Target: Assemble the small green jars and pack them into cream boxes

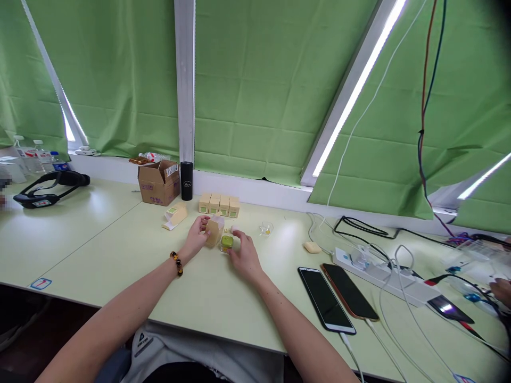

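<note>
My left hand (196, 236) is closed round a small kraft-coloured carton (214, 232), held upright over the table with a whitish flap at its top. Right beside the carton is a small clear jar with a green top (227, 243). My right hand (245, 257) has its thumb and fingers curled about the jar's right side. Small pale bits lie just behind the jar, too small to name. An opened carton (175, 215) rests on its side left of my hands. Behind them stands a row of several matching cartons (219, 205).
A small clear dish (266, 229) sits to the right. Two phones (326, 299) (349, 291), a power strip (379, 276) and loose cables occupy the right side. At the back are a cardboard box (158, 183) and a black tumbler (186, 181). A black headset (51, 188) lies left. Another person's hand (501, 291) shows far right.
</note>
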